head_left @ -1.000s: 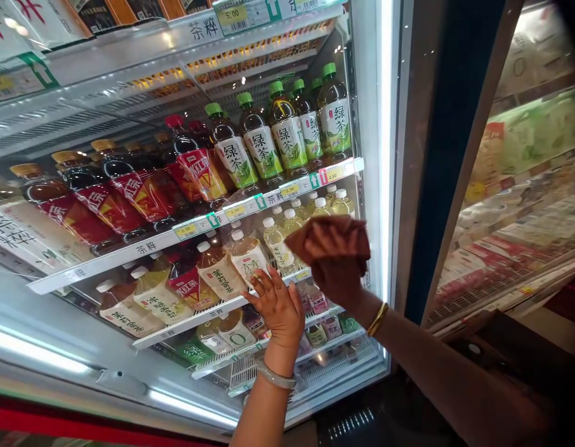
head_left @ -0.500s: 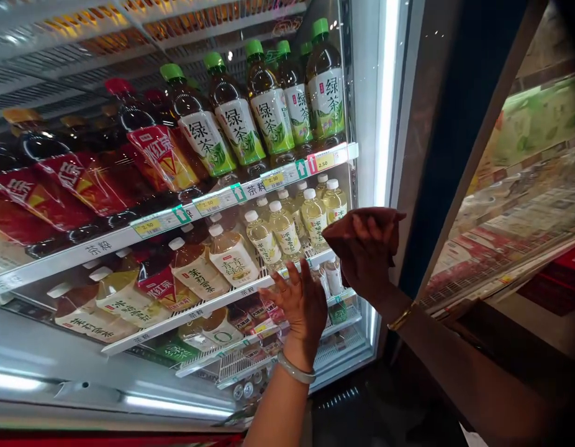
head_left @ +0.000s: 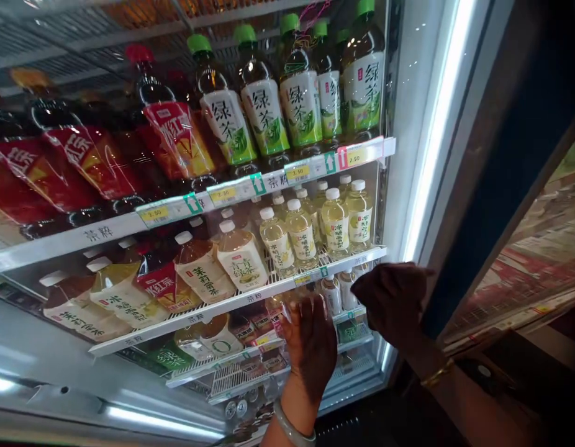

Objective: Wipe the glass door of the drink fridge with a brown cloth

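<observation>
My left hand [head_left: 312, 338] is open, its fingers stretched upward in front of the lower shelves of a lit drinks cooler; a pale bangle circles its wrist. Whether its fingertips touch anything is unclear. To the right, my right hand [head_left: 397, 313] is closed on a dark reddish-brown cloth [head_left: 370, 287], near the right end of the middle shelf edge [head_left: 362, 257]. Small pale-yellow drink bottles [head_left: 336, 223] with white caps stand above and behind my hands. Shadow hides part of the right-hand fingers.
Green-capped tea bottles [head_left: 264, 118] and red-labelled bottles [head_left: 176, 139] line the upper shelf. White-capped bottles [head_left: 243, 257] fill the middle shelf. A bright vertical light strip [head_left: 439, 124] runs along the right side, beside a dark frame [head_left: 511, 124]. More shelved goods [head_left: 525, 242] appear at far right.
Both hands are lower in view, and the right hand with the cloth also sits further right. The camera view has shifted, so the shelves appear larger and moved.
</observation>
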`<state>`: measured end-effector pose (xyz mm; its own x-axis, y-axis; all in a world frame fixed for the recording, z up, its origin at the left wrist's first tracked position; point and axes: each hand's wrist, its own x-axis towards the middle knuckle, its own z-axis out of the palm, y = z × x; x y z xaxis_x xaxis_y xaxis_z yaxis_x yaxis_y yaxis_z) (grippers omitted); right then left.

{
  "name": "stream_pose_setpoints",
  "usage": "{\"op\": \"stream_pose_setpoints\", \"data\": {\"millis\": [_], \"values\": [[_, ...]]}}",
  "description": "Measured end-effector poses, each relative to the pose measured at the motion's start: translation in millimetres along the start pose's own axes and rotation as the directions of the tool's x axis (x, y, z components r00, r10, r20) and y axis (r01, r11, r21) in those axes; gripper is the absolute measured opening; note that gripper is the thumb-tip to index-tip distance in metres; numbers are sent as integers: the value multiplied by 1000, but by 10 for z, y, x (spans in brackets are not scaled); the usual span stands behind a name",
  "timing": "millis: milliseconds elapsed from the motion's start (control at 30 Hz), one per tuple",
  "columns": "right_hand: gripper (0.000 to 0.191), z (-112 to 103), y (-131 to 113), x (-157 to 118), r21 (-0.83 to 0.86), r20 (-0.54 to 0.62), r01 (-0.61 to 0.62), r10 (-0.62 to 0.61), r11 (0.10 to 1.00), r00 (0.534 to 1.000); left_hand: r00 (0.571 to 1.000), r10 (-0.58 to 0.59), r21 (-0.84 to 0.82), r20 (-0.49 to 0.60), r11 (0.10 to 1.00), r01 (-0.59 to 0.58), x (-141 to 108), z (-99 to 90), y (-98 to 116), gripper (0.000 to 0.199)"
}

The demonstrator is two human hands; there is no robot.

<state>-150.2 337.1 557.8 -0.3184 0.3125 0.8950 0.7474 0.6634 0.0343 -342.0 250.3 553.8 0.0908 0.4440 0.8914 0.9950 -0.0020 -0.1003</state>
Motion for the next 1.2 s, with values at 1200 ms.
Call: {"op": "stream_pose_setpoints", "data": {"millis": [1200], "values": [[67, 1005, -467, -1174, 99, -352, -79, 109, 992, 929, 930, 148, 133, -337, 985, -109, -1208, 571, -639, 65]]}}
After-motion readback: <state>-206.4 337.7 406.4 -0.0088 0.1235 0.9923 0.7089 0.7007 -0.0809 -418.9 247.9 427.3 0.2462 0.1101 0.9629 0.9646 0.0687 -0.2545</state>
